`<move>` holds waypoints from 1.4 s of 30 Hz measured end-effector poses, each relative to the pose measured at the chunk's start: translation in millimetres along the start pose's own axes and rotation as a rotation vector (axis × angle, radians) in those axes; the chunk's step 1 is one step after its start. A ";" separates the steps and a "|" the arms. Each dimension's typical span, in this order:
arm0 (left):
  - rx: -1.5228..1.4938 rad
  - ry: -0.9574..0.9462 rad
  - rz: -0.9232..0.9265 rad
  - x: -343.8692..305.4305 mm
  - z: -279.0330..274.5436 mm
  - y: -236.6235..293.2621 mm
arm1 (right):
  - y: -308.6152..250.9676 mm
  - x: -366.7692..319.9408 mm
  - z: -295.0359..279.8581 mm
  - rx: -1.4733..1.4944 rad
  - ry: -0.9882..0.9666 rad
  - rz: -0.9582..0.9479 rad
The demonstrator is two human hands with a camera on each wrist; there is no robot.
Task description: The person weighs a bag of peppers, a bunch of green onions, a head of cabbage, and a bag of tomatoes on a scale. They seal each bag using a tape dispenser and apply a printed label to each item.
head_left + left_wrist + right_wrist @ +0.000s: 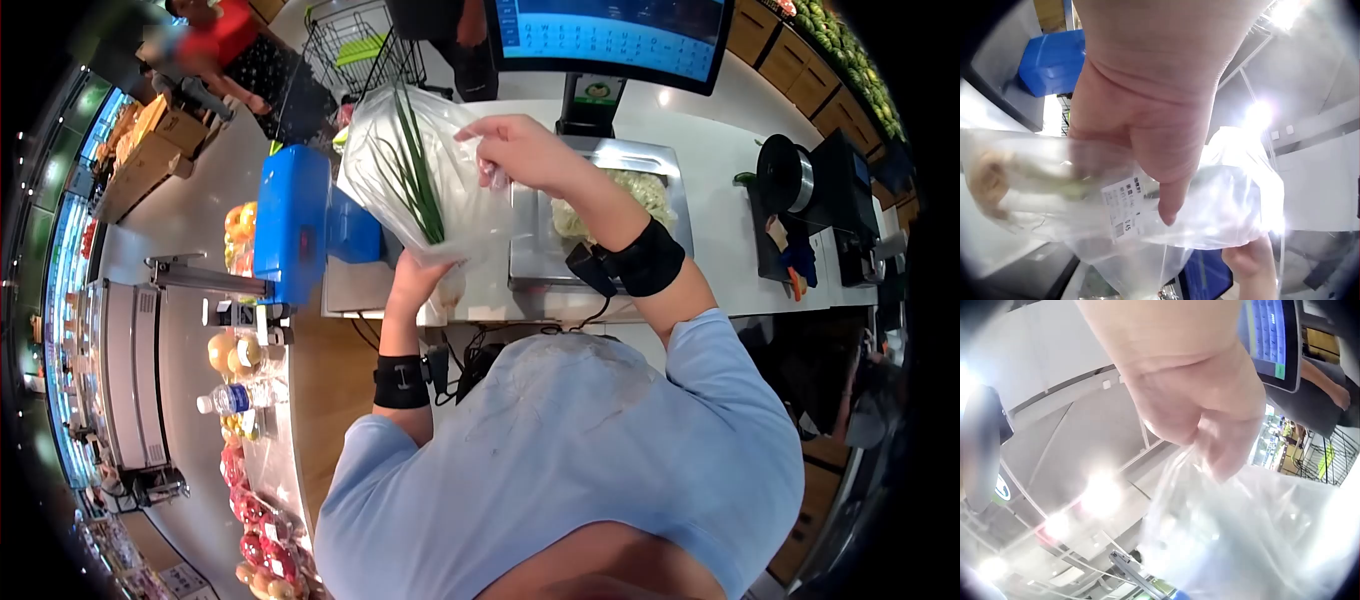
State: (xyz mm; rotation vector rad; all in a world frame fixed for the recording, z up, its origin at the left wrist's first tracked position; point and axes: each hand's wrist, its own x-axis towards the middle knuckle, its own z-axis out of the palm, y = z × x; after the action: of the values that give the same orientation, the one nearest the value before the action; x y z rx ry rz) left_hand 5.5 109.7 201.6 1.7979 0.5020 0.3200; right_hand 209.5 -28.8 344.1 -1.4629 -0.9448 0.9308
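Observation:
A clear plastic bag (468,205) with long green scallions (425,200) inside is raised over the counter, left of the weighing scale (530,235). My left hand (418,282) grips its lower end; in the left wrist view a printed white label (1124,209) sticks to the bag beside the thumb, and a tan, bulky end (988,181) shows through the plastic. Most of the left fingers are hidden by the bag. With thumb and fingers my right hand (525,155) pinches gathered plastic at the bag's right side, seen closely in the right wrist view.
Another bag of pale green vegetables (640,195) lies on the scale. Behind it stands a touchscreen (610,40). A blue box (292,225) borders the counter at left, near bagged fruit (258,535) and a water bottle (225,400). People and a shopping cart (350,50) are opposite.

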 end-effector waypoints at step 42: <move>1.112 -0.357 0.161 -51.0 15.7 130.6 | 96.2 -97.7 -174.2 -0.505 -0.054 0.301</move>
State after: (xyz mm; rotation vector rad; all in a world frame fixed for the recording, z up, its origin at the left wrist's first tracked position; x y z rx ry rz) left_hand -9.2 42.0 324.5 2.9031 0.2762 -0.2470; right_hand 340.3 -190.5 267.4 -2.0590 -1.0670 0.9941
